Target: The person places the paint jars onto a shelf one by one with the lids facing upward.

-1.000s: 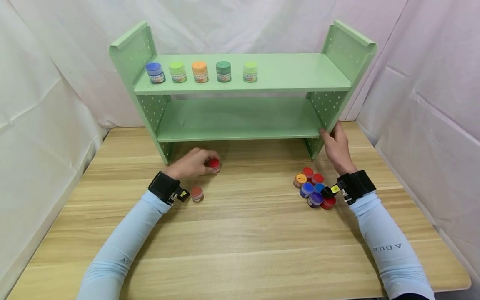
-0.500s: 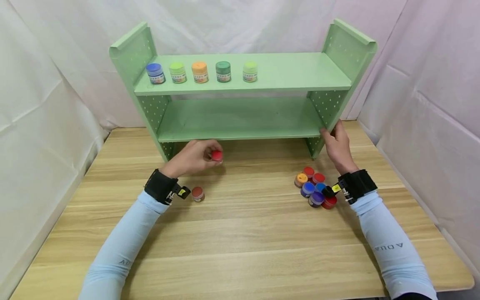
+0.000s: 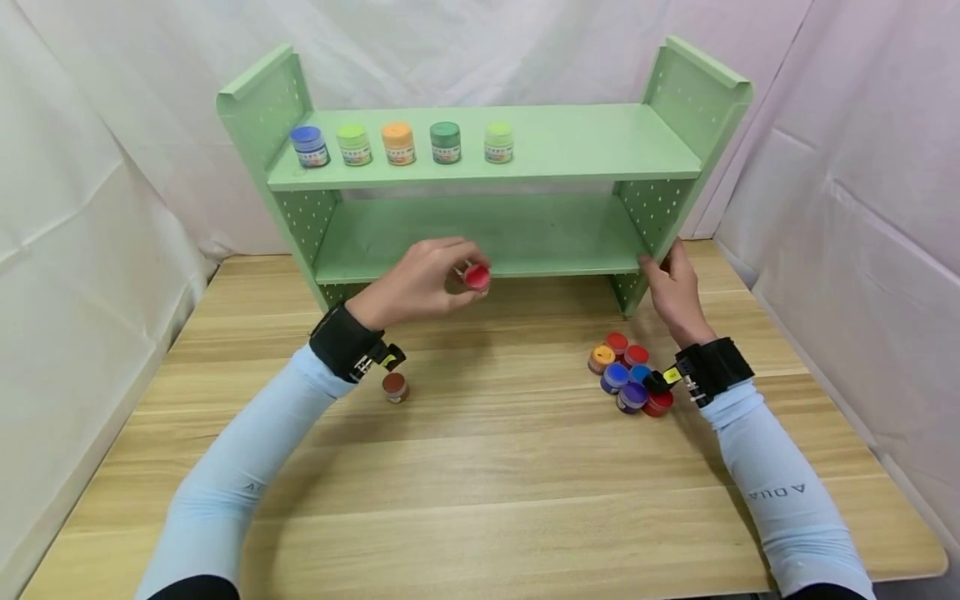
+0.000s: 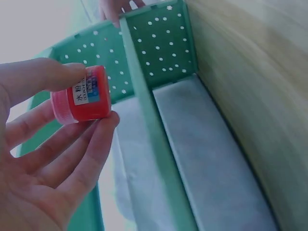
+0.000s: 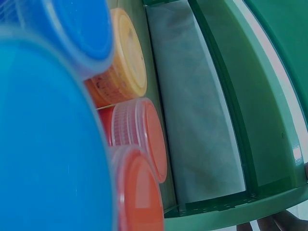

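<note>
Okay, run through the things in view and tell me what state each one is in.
Red jar: lidded, held up off the table
Left hand: pinching the red jar
Green shelf: standing upright
Right hand: gripping the green shelf's right side
Five jars on the shelf: lidded, upright
Brown jar: lidded, standing alone
Jar cluster: lidded, bunched together

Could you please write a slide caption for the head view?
Left hand holding a red jar before a green shelf, right hand gripping its side.
</note>
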Available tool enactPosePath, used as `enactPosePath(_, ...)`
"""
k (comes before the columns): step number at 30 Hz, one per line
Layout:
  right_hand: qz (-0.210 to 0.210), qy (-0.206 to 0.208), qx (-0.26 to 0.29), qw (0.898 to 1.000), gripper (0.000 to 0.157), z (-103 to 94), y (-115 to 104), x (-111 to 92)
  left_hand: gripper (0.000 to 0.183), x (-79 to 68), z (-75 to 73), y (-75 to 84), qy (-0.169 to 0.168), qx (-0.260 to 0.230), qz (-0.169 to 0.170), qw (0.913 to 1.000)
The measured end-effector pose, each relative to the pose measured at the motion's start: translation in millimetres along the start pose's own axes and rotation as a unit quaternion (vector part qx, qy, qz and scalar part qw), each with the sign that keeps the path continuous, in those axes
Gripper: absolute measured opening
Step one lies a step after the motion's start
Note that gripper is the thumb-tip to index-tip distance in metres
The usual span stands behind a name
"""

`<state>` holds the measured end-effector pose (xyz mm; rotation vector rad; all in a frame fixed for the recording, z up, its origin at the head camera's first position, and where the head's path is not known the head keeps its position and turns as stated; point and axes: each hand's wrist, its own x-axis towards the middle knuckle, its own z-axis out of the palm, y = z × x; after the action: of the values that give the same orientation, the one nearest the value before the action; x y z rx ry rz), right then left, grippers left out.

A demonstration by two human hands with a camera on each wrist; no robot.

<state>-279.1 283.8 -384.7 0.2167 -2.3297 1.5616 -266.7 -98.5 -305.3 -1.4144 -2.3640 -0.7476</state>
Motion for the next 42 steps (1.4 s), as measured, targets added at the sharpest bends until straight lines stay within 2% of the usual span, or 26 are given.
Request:
enactPosePath(5,-0.006,0.0,0.004,1.0,0.055,0.2,1.1,1.0,0.025,24.2,-5.8,7.9,0.011,0.004,0.029,0.9995)
enactPosePath(11,-0.003,-0.01,0.01,1.0,0.057,0.6,4.0,1.5,0.026,44.6,-8.2,11.9,0.014,-0.009,0.049,0.9986)
enactPosePath(18,-0.003,-0.011,0.01,1.0,0.057,-0.5,2.7,1.7,0.029,70.6,-17.8,22.2,0.034,0.018,0.072,0.9967)
enactPosePath(24,-0.006,-0.006,0.011,1.0,0.056,-0.5,-0.9,1.2,0.032,91.6,-29.3,31.2,0.059,0.026,0.075,0.9951)
enactPosePath(28,-0.011,-0.008,0.012,1.0,0.056,-0.2,-0.8,1.1,0.032,101.7,-34.9,34.7,0.084,0.027,0.082,0.9927)
enactPosePath(33,-0.012,-0.007,0.014,1.0,0.056,-0.3,-0.5,0.9,0.031,113.1,-40.0,38.7,0.097,0.046,0.088,0.9903)
enactPosePath(38,-0.008,-0.004,0.01,1.0,0.056,-1.0,-0.5,0.5,0.031,123.3,-43.0,41.0,0.103,0.078,0.076,0.9887)
enactPosePath(42,-0.008,-0.004,0.008,1.0,0.056,-1.4,-0.4,0.5,0.032,127.7,-44.1,40.2,0.081,0.114,0.05,0.989)
